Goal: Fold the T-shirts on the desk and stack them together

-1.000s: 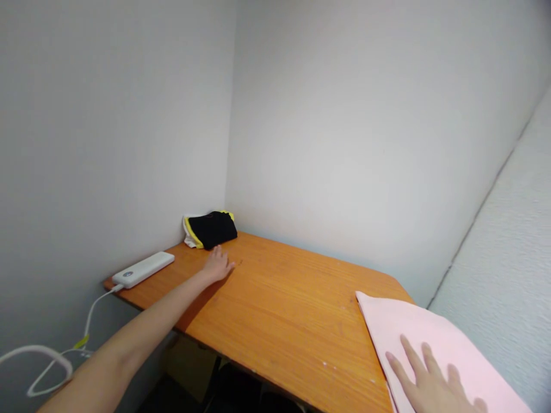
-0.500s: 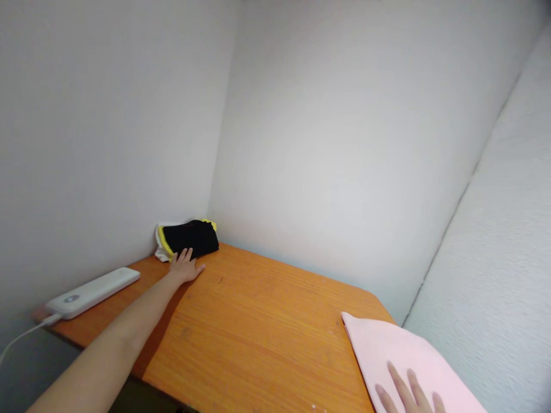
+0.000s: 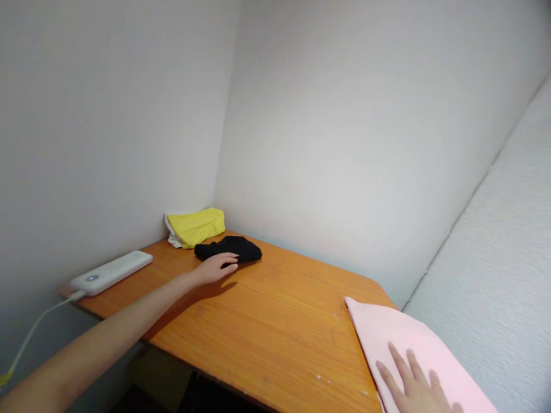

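Observation:
A folded black cloth point(image 3: 243, 248) is near the far left of the table. My left hand point(image 3: 215, 268) is at its near edge, fingers curled against the fabric and thumb toward me; the cloth hides part of the grip. Behind it, a folded yellow cloth point(image 3: 198, 226) lies over a white cloth point(image 3: 173, 238) by the wall corner. At the lower right, my right hand point(image 3: 415, 387) rests flat with spread fingers on a folded pink cloth point(image 3: 394, 327). The frame's bottom edge cuts off that hand's wrist.
A white oblong device point(image 3: 114, 273) with a light cable point(image 3: 34, 327) plugged in lies along the table's left edge. The orange wooden table point(image 3: 275, 321) meets pale walls at the back. Dark space shows below its front edge.
My left hand has drawn the black cloth rightward off the stack, so the yellow cloth beneath now shows. My right hand stays on the pink cloth. The view has shifted slightly.

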`<state>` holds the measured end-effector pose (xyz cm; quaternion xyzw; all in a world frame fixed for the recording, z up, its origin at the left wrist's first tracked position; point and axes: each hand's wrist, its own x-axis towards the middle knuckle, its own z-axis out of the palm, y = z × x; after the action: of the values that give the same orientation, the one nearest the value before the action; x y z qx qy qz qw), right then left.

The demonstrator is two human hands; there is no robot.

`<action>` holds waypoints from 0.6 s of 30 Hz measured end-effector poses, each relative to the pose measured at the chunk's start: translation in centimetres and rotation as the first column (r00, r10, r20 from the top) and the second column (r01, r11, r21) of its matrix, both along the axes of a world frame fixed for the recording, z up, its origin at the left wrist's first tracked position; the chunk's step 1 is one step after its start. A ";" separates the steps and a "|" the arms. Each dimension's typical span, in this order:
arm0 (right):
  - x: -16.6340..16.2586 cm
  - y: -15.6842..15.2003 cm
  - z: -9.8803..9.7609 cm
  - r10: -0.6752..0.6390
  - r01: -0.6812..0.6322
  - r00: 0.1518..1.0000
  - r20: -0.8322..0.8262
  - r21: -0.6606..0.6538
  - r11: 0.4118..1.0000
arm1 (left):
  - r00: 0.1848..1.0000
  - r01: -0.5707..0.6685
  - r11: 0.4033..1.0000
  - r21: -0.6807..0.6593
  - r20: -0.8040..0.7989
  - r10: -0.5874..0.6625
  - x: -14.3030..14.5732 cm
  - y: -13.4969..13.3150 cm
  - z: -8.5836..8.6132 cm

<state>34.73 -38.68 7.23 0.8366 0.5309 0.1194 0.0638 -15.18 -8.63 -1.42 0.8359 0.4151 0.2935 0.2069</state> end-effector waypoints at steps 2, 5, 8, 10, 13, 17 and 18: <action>-0.7 0.0 0.1 -0.053 0.053 0.999 0.011 0.018 0.998 | 0.987 0.160 0.987 -0.020 0.021 -0.159 0.9 -3.4 0.9; -1.7 0.2 0.5 -0.092 0.092 0.995 0.025 0.014 0.996 | 0.955 0.296 0.955 -0.036 0.035 -0.295 1.6 -7.5 2.9; -2.4 0.3 1.1 -0.114 0.114 0.993 0.023 -0.010 0.993 | 0.968 0.247 0.969 0.000 -0.041 -0.247 2.0 -10.4 5.3; -2.6 0.3 1.3 -0.121 0.122 0.992 0.021 -0.023 0.992 | 0.972 0.215 0.975 0.056 -0.105 -0.208 2.5 -12.3 6.8; -2.9 0.2 1.5 -0.130 0.130 0.991 0.021 -0.031 0.991 | 0.932 0.339 0.938 0.077 -0.163 -0.324 4.0 -15.3 8.0; -3.4 0.0 2.1 -0.102 0.102 0.995 0.009 -0.009 0.995 | 0.895 0.409 0.912 -0.024 -0.184 -0.406 6.0 -18.6 7.2; -3.6 0.0 2.3 -0.080 0.080 0.997 0.015 0.012 0.997 | 0.910 0.379 0.925 -0.038 -0.165 -0.380 6.4 -19.1 6.8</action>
<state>31.15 -38.72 9.57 0.8565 0.4959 0.1262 0.0679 -8.81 -27.69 5.42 0.9219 0.2617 0.1746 0.2260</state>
